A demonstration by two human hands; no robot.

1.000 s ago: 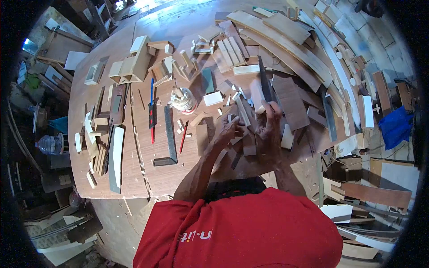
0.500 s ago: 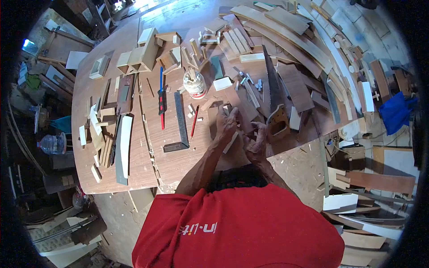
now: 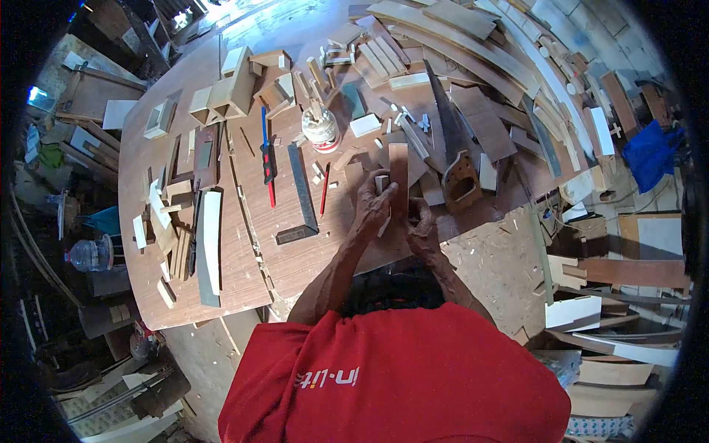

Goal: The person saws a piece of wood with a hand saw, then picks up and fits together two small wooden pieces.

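Note:
A flat brown wooden strip [image 3: 398,171] stands between my two hands, close to the table's front edge. My left hand [image 3: 374,205] is closed at the strip's left side, with a small pale wood block [image 3: 381,182] pinched in its fingers. At the strip's lower right, my right hand [image 3: 422,230] has its fingers curled round the bottom end, partly hidden. Just right of my hands lies a handsaw [image 3: 459,177] with a wooden handle. A red pencil [image 3: 325,188] and a dark try square [image 3: 301,196] rest to the left.
A white glue jar [image 3: 321,133] holding sticks stands behind my hands. Farther left lie a blue-and-red cutter [image 3: 267,151], small wooden boxes [image 3: 229,96] and offcuts. Long boards [image 3: 465,66] are piled at the back right. A blue cloth [image 3: 651,153] hangs at the right.
The brown strip has come up into view between my hands. My right hand's fingers have closed at its lower end, while my left hand keeps the small block. The view has shifted slightly.

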